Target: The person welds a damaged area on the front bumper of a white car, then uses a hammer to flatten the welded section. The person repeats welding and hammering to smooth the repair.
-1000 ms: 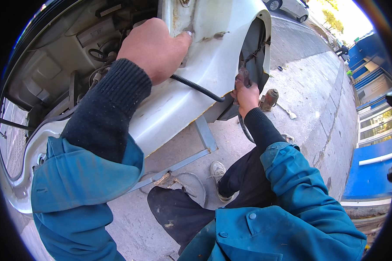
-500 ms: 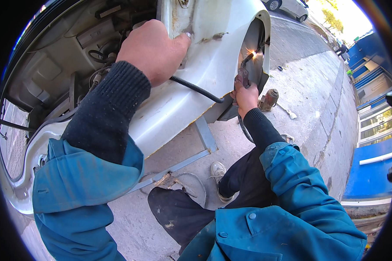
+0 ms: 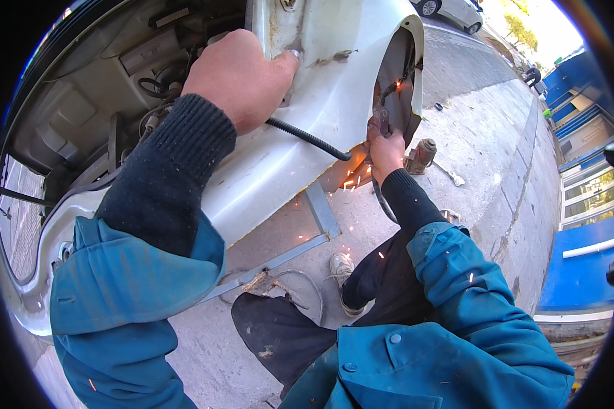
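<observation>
My right hand point(image 3: 387, 148) is wrapped round a welding torch point(image 3: 382, 119) inside the dark wheel arch point(image 3: 396, 61) of a white car body. A small orange glow point(image 3: 398, 84) shows near the torch's tip, and sparks point(image 3: 351, 183) scatter below the hand. A dark cable runs down from the grip. My left hand point(image 3: 239, 82) is closed over the edge of the white body panel point(image 3: 334, 88); its thumb presses on the painted face, while the other fingers are mostly hidden. Beside its wrist, a black corrugated hose point(image 3: 310, 139) lies across the panel.
A grey metal frame point(image 3: 320, 215) stands under the panel. On the concrete right of my right hand are a rusty bottle jack point(image 3: 425, 151) and a metal tool point(image 3: 455, 178). A coiled cable point(image 3: 314, 290) lies near my shoe point(image 3: 341, 266). A parked car point(image 3: 450, 10) is beyond.
The bright white flare at the torch tip has shrunk to a small orange glow. Orange sparks now fly below my right hand and over my sleeve. Both hands hold nearly the same places.
</observation>
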A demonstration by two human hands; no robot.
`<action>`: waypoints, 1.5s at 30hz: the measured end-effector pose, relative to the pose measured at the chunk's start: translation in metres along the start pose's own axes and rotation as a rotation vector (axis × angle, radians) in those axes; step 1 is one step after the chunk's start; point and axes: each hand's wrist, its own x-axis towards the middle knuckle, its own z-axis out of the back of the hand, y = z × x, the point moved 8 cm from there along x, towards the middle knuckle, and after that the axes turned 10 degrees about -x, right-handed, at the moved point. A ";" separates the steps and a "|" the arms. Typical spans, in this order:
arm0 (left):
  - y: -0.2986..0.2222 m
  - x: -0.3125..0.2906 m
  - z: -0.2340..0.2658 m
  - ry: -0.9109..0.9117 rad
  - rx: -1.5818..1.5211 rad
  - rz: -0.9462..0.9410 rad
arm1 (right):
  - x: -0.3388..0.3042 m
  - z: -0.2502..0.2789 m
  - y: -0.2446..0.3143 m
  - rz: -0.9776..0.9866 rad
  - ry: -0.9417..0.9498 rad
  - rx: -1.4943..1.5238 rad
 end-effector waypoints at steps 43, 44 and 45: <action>-0.004 -0.002 0.000 -0.002 0.014 0.011 | -0.008 0.004 -0.006 -0.056 0.065 -0.109; -0.006 -0.002 0.001 0.004 0.017 0.008 | -0.013 0.004 -0.004 -0.058 0.081 -0.098; -0.009 -0.002 0.003 0.010 0.019 0.003 | -0.018 0.004 0.000 -0.054 0.101 -0.094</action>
